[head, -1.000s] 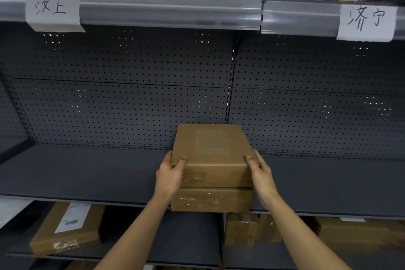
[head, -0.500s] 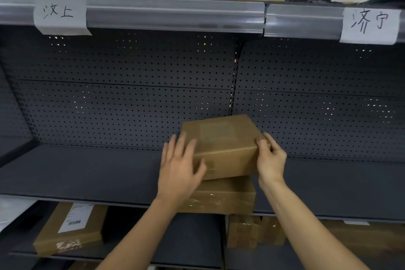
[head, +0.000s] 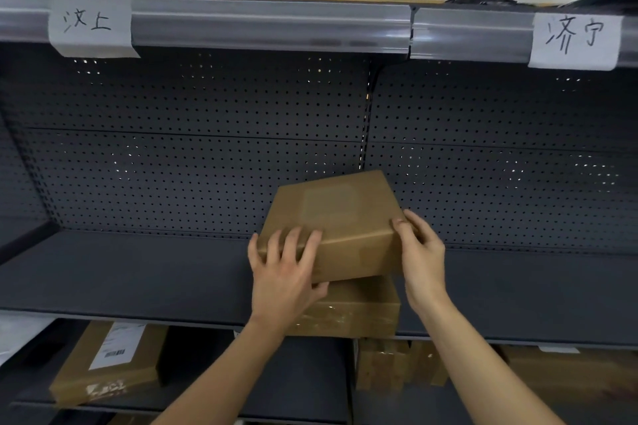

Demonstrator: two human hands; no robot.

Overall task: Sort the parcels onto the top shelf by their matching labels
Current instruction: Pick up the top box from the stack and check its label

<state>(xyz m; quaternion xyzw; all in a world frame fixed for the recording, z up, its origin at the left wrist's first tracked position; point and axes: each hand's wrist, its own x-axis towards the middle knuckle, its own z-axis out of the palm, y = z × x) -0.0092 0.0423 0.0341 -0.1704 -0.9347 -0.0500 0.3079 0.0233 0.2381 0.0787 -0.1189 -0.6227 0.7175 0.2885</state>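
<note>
Top parcel (head: 331,228) now tilted off lower parcel (head: 348,309), left hand (head: 284,272) and right hand (head: 419,252) fingers clamping its edges; lift toward labelled shelf likely begun.

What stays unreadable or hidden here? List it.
- Head view: faded label patch on the upper brown cardboard box, too faint to read.
- Lower taped cardboard box, mostly covered by the upper box and the left hand.
- White shipping label on the bottom-shelf box, print too small.
</note>
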